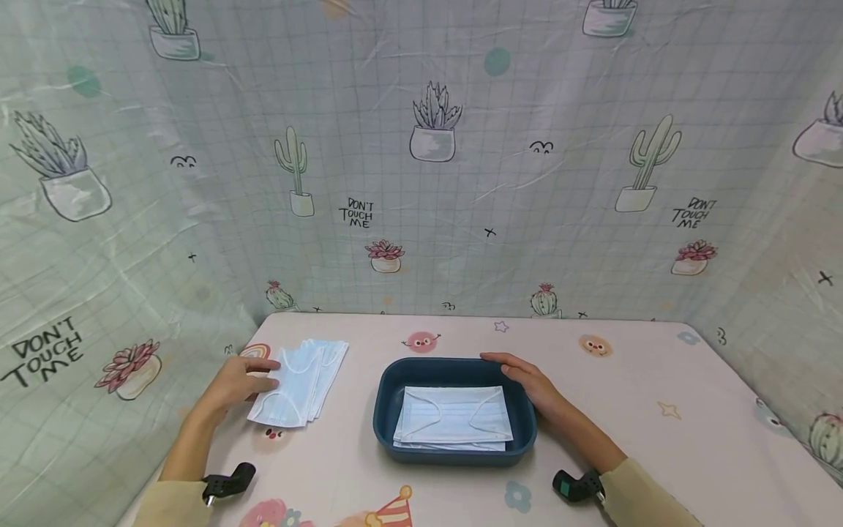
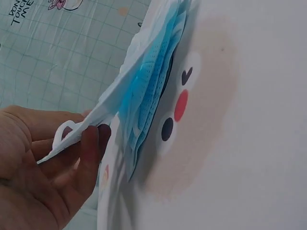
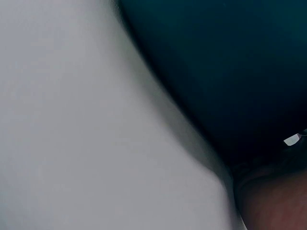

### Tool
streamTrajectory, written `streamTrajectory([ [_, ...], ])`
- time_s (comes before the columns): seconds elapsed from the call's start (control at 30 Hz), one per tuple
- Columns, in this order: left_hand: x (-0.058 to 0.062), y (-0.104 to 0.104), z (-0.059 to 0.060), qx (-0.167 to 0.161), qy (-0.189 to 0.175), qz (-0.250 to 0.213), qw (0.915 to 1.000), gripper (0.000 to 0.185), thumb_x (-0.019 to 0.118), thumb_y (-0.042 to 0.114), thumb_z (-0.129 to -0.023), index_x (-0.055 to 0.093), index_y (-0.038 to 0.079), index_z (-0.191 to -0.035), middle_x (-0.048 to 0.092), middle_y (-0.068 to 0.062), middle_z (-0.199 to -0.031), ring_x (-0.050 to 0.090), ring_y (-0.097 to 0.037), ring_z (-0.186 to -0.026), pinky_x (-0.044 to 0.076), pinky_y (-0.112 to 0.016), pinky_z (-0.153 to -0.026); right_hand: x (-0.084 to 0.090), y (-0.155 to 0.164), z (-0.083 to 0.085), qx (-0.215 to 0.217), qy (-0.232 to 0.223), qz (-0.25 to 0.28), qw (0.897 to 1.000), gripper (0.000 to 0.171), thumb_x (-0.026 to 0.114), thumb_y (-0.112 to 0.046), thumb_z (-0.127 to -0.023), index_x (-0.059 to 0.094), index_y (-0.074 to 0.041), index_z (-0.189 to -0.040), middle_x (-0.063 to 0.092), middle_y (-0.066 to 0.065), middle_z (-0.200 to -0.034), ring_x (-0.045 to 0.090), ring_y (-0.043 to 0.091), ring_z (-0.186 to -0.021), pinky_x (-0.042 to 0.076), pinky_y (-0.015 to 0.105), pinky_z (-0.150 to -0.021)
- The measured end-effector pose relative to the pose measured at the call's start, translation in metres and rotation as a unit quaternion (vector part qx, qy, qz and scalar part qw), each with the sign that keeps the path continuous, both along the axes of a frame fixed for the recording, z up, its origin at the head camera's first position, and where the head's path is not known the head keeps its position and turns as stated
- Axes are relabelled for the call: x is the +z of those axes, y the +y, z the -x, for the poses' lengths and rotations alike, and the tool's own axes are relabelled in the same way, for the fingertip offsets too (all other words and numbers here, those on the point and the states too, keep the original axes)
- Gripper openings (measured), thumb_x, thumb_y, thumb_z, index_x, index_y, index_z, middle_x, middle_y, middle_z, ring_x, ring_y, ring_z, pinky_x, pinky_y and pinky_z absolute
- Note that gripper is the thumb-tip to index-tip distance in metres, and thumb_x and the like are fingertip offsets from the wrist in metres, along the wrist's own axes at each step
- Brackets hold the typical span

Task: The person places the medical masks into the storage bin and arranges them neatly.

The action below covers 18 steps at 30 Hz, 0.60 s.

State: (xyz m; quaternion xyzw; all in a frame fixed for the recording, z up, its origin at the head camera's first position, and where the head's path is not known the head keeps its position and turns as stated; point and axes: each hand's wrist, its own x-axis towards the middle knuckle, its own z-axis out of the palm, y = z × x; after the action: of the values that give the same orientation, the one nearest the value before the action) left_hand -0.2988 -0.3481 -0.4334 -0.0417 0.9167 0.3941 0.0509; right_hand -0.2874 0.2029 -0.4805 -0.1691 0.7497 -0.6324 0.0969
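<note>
Masks are being handled at a pale table printed with cartoon faces, with a dark blue tray as the landmark at its middle. A small stack of blue face masks lies fanned on the table, near the tray on its left. The top mask is pinched at its near edge by the left hand; in the left wrist view it is seen lifted away from the masks beneath, between thumb and fingers. The right hand is laid along the tray's right rim with fingers nearly straight, touching the rim. Inside the tray a few masks lie flat, ear loops uppermost.

The step in hand is judged to be the peeling of one mask off the stack. The next move is judged to call for a clean separation of that single mask, so that none below is dragged along.

The stack's long axis runs from the near edge of the table toward the far wall, tilted slightly right toward the tray. The masks in the tray are laid crosswise, their long axis following the tray's length.
</note>
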Motion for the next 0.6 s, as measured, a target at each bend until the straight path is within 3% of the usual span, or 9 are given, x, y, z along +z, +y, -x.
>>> streamTrajectory([
  [0.2,-0.0043,0.0037,0.0000,0.011,0.003,-0.001,0.9999,0.043,0.072,0.010,-0.091,0.067,-0.004,-0.131,0.050,-0.035,-0.144,0.057,-0.032,-0.104,0.051,-0.028,-0.071,0.0000,0.0004,-0.0001,0.007,-0.002,0.005,1.000,0.045,0.033,-0.019,-0.111,0.052,-0.012,-0.152,0.043,0.012,-0.163,0.030,0.037,-0.156,0.021,0.059,-0.126],
  [0.33,-0.0067,0.0050,-0.0003,-0.002,0.006,0.001,1.0000,0.043,0.070,0.003,-0.089,0.066,-0.005,-0.131,0.053,-0.036,-0.143,0.059,-0.031,-0.101,0.050,-0.029,-0.068,-0.0009,0.0004,0.0004,0.009,-0.002,0.002,1.000,0.045,0.033,-0.019,-0.111,0.051,-0.012,-0.152,0.043,0.012,-0.163,0.031,0.037,-0.155,0.023,0.056,-0.126],
  [0.47,-0.0075,0.0045,-0.0003,-0.015,0.003,0.003,0.9999,0.044,0.067,0.000,-0.090,0.064,-0.006,-0.133,0.051,-0.037,-0.144,0.058,-0.028,-0.097,0.051,-0.031,-0.067,-0.0003,0.0007,0.0003,0.003,-0.006,-0.004,1.000,0.045,0.033,-0.020,-0.111,0.052,-0.013,-0.151,0.044,0.010,-0.163,0.034,0.030,-0.154,0.031,0.038,-0.123],
  [0.6,-0.0064,0.0032,-0.0002,-0.012,0.000,0.002,0.9999,0.045,0.066,0.003,-0.092,0.062,-0.006,-0.135,0.048,-0.036,-0.146,0.057,-0.028,-0.099,0.051,-0.031,-0.070,0.0015,0.0021,-0.0007,0.002,0.011,-0.014,1.000,0.045,0.036,-0.021,-0.111,0.052,-0.011,-0.151,0.045,0.012,-0.162,0.040,0.017,-0.150,0.035,0.015,-0.111],
])
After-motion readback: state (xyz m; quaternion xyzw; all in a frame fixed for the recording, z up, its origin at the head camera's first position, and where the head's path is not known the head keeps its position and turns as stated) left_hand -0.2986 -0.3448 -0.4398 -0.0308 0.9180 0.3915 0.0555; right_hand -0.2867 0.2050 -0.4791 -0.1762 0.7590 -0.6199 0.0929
